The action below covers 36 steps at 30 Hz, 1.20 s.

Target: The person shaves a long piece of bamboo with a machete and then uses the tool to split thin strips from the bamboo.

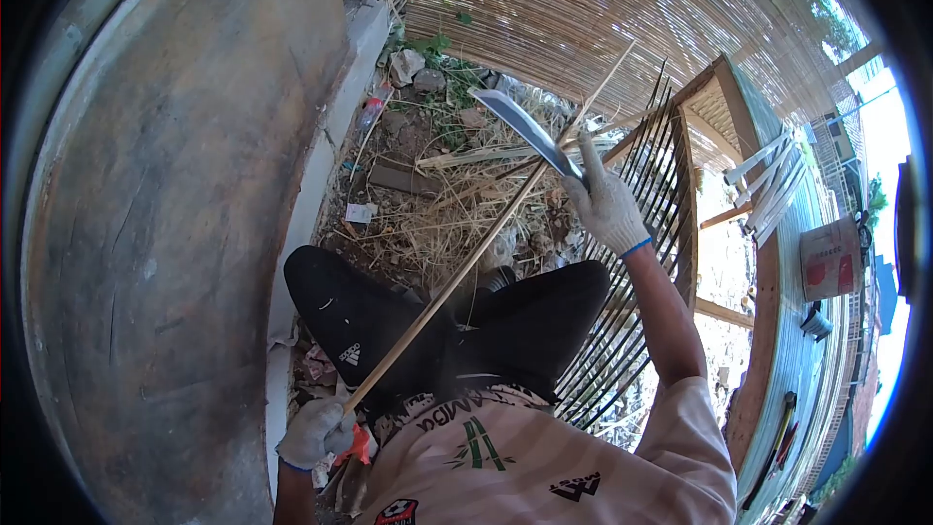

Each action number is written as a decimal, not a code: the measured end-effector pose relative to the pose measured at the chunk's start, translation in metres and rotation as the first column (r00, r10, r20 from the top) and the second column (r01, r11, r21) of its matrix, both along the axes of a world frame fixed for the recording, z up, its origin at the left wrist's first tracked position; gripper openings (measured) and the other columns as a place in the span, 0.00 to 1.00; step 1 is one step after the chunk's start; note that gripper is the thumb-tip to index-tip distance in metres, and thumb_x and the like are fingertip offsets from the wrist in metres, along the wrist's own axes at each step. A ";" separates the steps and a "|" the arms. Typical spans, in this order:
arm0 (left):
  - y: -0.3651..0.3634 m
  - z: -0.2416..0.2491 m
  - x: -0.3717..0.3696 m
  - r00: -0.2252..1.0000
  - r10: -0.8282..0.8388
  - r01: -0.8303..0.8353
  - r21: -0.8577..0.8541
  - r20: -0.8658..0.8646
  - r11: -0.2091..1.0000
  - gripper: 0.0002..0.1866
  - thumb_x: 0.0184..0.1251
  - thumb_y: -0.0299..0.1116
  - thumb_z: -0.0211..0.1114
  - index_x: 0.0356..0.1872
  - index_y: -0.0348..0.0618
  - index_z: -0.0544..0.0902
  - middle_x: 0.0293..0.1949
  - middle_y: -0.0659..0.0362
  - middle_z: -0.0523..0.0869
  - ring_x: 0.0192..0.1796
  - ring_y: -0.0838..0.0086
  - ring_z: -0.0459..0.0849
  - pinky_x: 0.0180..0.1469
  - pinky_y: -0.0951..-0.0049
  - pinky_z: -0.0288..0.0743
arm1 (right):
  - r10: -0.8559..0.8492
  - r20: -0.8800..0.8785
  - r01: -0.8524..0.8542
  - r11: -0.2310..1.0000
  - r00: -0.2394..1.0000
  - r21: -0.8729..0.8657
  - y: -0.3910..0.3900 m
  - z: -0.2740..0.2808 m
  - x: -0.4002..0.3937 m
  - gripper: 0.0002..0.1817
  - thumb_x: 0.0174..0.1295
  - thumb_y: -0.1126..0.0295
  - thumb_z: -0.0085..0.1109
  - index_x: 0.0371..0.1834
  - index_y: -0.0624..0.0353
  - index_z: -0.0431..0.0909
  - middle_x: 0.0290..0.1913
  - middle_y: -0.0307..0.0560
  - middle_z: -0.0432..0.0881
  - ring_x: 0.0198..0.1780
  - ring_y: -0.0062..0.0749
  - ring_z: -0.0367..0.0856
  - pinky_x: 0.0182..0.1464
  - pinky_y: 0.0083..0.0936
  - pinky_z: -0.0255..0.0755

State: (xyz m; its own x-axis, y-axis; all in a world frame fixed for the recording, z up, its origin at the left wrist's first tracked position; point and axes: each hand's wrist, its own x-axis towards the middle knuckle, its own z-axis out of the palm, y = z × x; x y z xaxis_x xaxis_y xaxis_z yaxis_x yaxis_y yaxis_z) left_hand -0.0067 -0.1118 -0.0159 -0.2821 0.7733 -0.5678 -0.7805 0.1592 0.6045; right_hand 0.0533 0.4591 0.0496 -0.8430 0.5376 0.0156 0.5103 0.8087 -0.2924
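A long, pale bamboo strip (457,277) runs diagonally across my lap and out over the ground in front. Its near end is gripped in my left hand (316,435), in a white knit glove, beside my hip. My right hand (606,202), gloved too with a blue cuff, holds a large curved knife (518,123). The handle is hidden in the palm, and one finger stretches forward past the blade's base. The blade points up and left, crossing the strip near its far part. Beyond the blade, the strip's thin end continues toward the reed screen.
Bamboo shavings (466,204) litter the ground before my crossed legs. A stained board (175,233) fills the left side. At right stands a slatted wooden frame (688,204), near a bench (792,369) bearing a cardboard box (829,260). A reed screen (583,0) closes the far side.
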 end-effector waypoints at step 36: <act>0.065 0.018 -0.012 0.966 0.045 -0.080 -0.129 -0.253 0.988 0.15 0.86 0.42 0.59 0.36 0.45 0.78 0.27 0.68 0.74 0.23 0.86 0.71 0.25 0.80 0.64 | 0.468 -0.034 -0.463 0.857 0.883 -0.227 -0.137 0.004 0.002 0.32 0.78 0.46 0.56 0.83 0.37 0.66 0.37 0.55 0.86 0.35 0.57 0.89 0.37 0.51 0.83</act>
State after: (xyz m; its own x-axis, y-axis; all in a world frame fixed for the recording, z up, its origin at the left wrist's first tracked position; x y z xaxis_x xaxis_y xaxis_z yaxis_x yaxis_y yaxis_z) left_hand -0.0182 -0.0467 0.0025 -0.4728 0.6696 -0.5728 -0.6194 0.2098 0.7565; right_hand 0.0551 0.3223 0.0540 -0.9945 0.0695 -0.0783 0.0989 0.8686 -0.4855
